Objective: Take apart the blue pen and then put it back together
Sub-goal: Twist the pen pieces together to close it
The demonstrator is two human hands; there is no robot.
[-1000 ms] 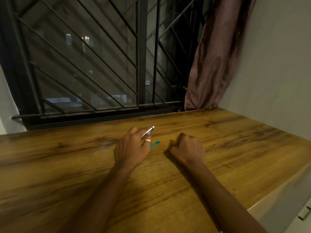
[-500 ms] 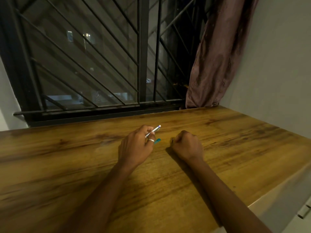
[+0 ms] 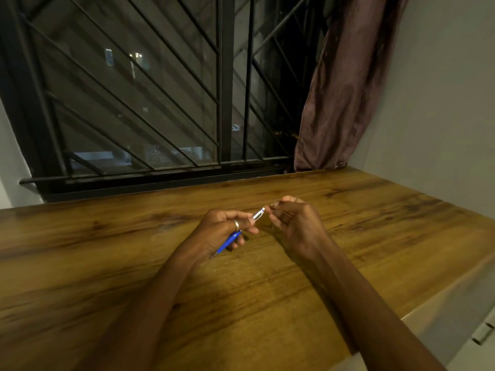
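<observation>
Head view: L hand [image 3: 219, 231] is gripping pen [image 3: 229, 241] over desk [image 3: 375, 236], tip [image 3: 259, 213] aiming at R hand [image 3: 294, 223], prob. for part fitting; R grip pinching narrow, contents can't tell.

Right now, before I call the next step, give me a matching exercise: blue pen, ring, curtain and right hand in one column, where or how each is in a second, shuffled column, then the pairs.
Column one
1. blue pen
2. ring
3. curtain
4. right hand

Column two
a. hangs at the far right corner of the table
b. worn on a finger of the left hand
c. fingers curled close to the pen's silver end
d. held in the left hand's grip

Pairs: 1-d, 2-b, 3-a, 4-c
</observation>
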